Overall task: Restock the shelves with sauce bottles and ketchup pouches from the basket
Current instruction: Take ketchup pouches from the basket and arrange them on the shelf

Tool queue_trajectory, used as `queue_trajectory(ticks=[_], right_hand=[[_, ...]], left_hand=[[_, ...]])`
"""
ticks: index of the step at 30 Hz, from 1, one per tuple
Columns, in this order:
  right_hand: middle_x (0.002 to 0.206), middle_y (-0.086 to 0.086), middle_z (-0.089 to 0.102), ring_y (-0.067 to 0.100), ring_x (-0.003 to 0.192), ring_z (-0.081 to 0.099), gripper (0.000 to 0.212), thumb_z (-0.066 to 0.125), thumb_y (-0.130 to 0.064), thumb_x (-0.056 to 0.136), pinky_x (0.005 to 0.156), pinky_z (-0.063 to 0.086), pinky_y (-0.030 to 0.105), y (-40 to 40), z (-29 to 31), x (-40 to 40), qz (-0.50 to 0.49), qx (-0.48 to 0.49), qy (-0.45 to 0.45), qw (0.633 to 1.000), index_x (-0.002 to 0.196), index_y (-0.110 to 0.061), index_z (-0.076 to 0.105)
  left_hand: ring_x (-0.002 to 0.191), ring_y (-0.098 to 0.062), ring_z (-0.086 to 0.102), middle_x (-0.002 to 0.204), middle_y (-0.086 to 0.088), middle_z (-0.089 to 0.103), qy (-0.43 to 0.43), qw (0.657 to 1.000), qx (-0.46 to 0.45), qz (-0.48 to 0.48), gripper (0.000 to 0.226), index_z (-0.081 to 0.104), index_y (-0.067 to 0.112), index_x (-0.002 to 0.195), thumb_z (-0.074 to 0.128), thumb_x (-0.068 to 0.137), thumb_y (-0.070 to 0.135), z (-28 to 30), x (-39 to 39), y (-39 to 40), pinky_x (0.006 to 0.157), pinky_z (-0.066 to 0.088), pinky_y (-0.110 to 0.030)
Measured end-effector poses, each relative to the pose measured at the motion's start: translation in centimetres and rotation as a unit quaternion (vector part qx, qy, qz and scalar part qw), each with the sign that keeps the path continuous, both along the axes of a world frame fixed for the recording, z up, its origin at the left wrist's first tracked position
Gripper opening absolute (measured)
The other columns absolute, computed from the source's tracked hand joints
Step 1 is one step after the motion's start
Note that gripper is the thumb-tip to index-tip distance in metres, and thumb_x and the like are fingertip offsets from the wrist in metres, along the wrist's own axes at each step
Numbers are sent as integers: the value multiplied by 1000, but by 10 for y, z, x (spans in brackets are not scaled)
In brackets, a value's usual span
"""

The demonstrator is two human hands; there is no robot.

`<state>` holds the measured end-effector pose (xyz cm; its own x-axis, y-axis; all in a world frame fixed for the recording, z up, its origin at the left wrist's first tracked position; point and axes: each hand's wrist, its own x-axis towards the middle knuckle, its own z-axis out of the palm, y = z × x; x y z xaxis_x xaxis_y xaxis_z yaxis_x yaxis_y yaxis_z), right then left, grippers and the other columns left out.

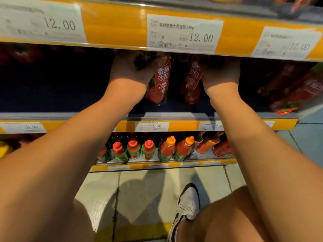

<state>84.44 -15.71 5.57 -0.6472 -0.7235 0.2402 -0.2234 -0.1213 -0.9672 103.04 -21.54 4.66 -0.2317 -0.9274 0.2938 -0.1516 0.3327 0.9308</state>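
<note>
Hands [174, 70], ketchup pouches [160, 79] upright, tops up

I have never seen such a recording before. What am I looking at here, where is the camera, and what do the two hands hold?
There is no machine here: a person restocks a shop shelf with bare hands. The single picture comes from a camera worn on the person's head, looking forward and down, so both forearms reach away from you.

The left hand holds a red ketchup pouch printed "Tomato Ketchup". The right hand holds a second pouch beside it. Both pouches hang upright inside the dark middle shelf, their tops hidden behind the yellow price strip above. More pouches lean at the right.

On the lower shelf stand sauce bottles with red caps and orange caps. Below, you see the tiled floor and one shoe.
</note>
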Motion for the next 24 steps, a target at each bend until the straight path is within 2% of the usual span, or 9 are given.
queue_trajectory(ticks=[2, 4, 6, 9, 11, 15, 19, 22, 24], right_hand=[[124, 3, 62, 13, 118, 61, 41, 69, -24, 88, 113, 43, 24, 0, -3, -7, 2, -14, -3, 1000, 123, -13, 53], [122, -4, 60, 3, 113, 60, 44, 74, -22, 92, 105, 41, 11, 1, -1, -7, -10, 8, 26, 1000, 129, -10, 53], [129, -6, 59, 6, 119, 56, 51, 78, -24, 91, 101, 39, 6, 4, -2, -7, -34, 73, 100, 992, 135, -12, 54], [141, -1, 59, 16, 129, 55, 71, 87, -37, 80, 105, 44, 24, 14, -15, -12, -23, 221, 149, 964, 140, -15, 55], [136, -1, 63, 16, 124, 59, 73, 89, -38, 76, 102, 49, 30, 21, -25, -17, 2, 250, 142, 958, 138, -16, 58], [133, 1, 66, 18, 120, 61, 63, 85, -29, 82, 93, 49, 26, 31, -21, -29, -19, 250, 142, 958, 137, -15, 60], [111, -4, 64, 17, 109, 62, 50, 87, -20, 80, 88, 52, 30, 44, -17, -47, -63, 225, 125, 964, 124, -14, 64], [96, -9, 62, 15, 99, 61, 35, 84, -11, 82, 89, 55, 33, 54, -16, -63, -83, 210, 110, 968, 107, -19, 60], [99, -6, 63, 15, 100, 60, 36, 84, -10, 83, 88, 54, 33, 60, -16, -73, -98, 208, 110, 967, 108, -15, 60]], left_hand=[[121, -1, 60, 123, 17, 66, -21, 1000, -6, -8, 35, 62, 35, 120, 79, 89, 40, 0, 2, -3, 110, 47, -26], [124, -5, 61, 129, 13, 66, -56, 998, -6, -19, 42, 64, 29, 127, 79, 89, 39, -1, 5, -3, 110, 47, -29], [126, -12, 60, 135, 7, 65, -141, 989, 10, -35, 53, 61, 23, 134, 82, 87, 37, -6, 8, -4, 107, 47, -29], [130, -19, 56, 142, 2, 60, -257, 963, 30, -70, 65, 54, 23, 141, 85, 84, 30, -20, 10, -1, 98, 38, -24], [132, -20, 55, 144, 2, 59, -268, 960, 35, -78, 69, 52, 24, 144, 85, 83, 30, -26, 10, -2, 98, 36, -25], [132, -20, 55, 144, 2, 59, -257, 963, 45, -64, 70, 52, 24, 144, 85, 84, 30, -29, 9, -6, 98, 37, -27], [133, -21, 54, 145, 0, 59, -248, 967, 38, -48, 66, 53, 19, 143, 84, 85, 28, -32, 5, -7, 99, 37, -26], [131, -22, 56, 143, -1, 61, -231, 971, 47, -44, 63, 55, 18, 139, 85, 84, 28, -36, 0, -11, 101, 40, -28], [131, -21, 57, 143, -1, 61, -221, 973, 51, -46, 62, 56, 18, 138, 85, 84, 27, -39, -3, -13, 101, 41, -29]])
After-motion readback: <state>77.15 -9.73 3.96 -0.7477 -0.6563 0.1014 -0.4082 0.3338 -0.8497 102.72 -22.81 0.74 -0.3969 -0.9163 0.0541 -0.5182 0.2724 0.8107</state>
